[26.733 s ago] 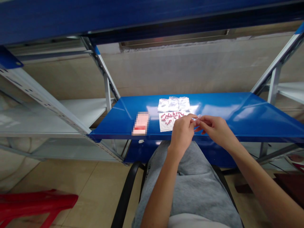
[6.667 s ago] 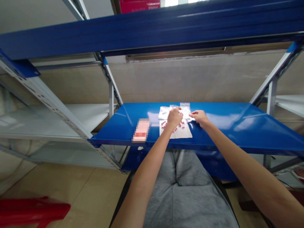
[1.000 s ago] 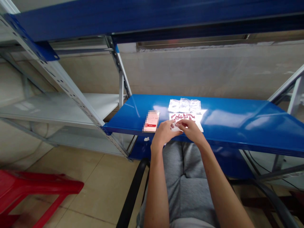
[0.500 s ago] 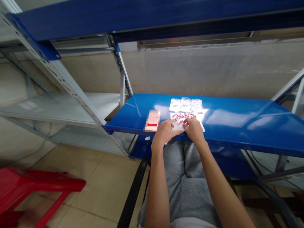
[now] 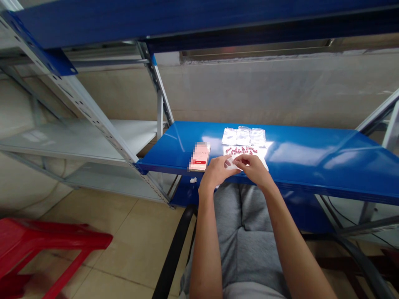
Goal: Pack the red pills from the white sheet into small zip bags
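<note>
Small red beads or pellets (image 5: pixel 241 150) lie scattered over a white sheet (image 5: pixel 263 163) at the front of the blue shelf. Over the sheet's near left part, my left hand (image 5: pixel 215 171) curves its thumb and fingers around a small whitish, see-through bag (image 5: pixel 230 163). My right hand (image 5: pixel 254 168) reaches in from the right, thumb and forefinger pinched at the bag's edge. Whatever sits in that pinch is too small to make out. Behind the beads, clear plastic bags (image 5: pixel 243 136) lie flat side by side.
Left of my hands a phone (image 5: pixel 201 157) with a lit screen lies on the blue shelf (image 5: pixel 311 158). A metal upright (image 5: pixel 96 116) stands to the left, and a blue beam (image 5: pixel 199 23) crosses overhead. A red plastic stool (image 5: pixel 56 236) is on the floor at left.
My right hand has shifted left, its pinched fingertips now close against my left hand at the bag. The left hand has hardly moved. Fewer near beads show between the hands.
</note>
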The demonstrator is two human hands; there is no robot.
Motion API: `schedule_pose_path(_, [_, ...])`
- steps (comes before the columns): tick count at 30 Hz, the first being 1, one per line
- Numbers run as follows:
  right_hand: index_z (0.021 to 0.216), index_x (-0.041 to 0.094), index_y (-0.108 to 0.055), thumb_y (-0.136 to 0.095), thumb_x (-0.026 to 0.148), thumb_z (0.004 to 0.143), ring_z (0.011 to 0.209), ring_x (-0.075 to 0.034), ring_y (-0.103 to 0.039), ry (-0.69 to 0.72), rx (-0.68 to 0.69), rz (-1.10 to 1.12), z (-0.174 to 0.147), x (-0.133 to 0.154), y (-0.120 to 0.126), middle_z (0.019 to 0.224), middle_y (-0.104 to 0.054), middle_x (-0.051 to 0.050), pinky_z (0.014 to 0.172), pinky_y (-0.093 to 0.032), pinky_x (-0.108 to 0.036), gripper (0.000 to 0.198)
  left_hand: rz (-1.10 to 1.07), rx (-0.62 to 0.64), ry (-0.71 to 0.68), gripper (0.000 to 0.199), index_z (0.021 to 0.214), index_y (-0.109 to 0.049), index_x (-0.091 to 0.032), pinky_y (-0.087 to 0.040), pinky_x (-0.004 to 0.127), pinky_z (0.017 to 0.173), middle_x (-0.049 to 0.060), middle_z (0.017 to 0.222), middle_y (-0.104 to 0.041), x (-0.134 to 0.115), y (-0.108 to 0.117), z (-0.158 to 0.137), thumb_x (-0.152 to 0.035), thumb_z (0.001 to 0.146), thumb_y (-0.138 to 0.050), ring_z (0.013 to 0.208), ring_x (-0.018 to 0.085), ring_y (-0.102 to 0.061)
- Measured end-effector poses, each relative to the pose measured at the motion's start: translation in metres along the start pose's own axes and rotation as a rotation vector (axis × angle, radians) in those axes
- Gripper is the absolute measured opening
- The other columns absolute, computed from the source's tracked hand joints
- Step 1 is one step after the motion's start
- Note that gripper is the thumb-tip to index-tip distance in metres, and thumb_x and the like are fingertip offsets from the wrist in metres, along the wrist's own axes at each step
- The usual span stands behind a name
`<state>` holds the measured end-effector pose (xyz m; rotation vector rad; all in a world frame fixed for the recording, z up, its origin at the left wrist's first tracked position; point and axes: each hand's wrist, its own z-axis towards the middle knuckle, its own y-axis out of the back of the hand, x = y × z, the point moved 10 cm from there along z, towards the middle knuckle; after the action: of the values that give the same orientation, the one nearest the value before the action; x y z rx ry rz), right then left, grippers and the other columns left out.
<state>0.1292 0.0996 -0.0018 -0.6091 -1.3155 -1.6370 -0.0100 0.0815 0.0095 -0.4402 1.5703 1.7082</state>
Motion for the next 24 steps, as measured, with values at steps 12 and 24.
schedule_pose_path(12, [0.089, 0.018, -0.077, -0.058, 0.024, 0.084, 0.072, -0.021, -0.06, -0.11, -0.311, -0.363, -0.012, -0.032, 0.05, 0.083, -0.071, -0.008, 0.075, -0.044, -0.035, 0.02, -0.028, -0.034, 0.007, 0.068, 0.136, -0.067, -0.016, -0.055, 0.033, 0.088, 0.009, 0.108, -0.078, 0.0, 0.005, 0.0, -0.047, 0.078, -0.084, 0.093, 0.023, -0.071])
schedule_pose_path(24, [0.094, 0.022, -0.078, -0.062, 0.019, 0.09, 0.086, -0.024, -0.06, -0.071, -0.154, -0.589, 0.007, -0.042, 0.029, 0.093, -0.062, -0.009, 0.078, -0.043, -0.033, 0.017, 0.001, -0.018, 0.008, 0.066, 0.137, -0.067, -0.016, -0.055, 0.032, 0.088, 0.009, 0.109, -0.077, -0.003, 0.004, 0.0, -0.042, 0.078, -0.084, 0.095, 0.023, -0.071])
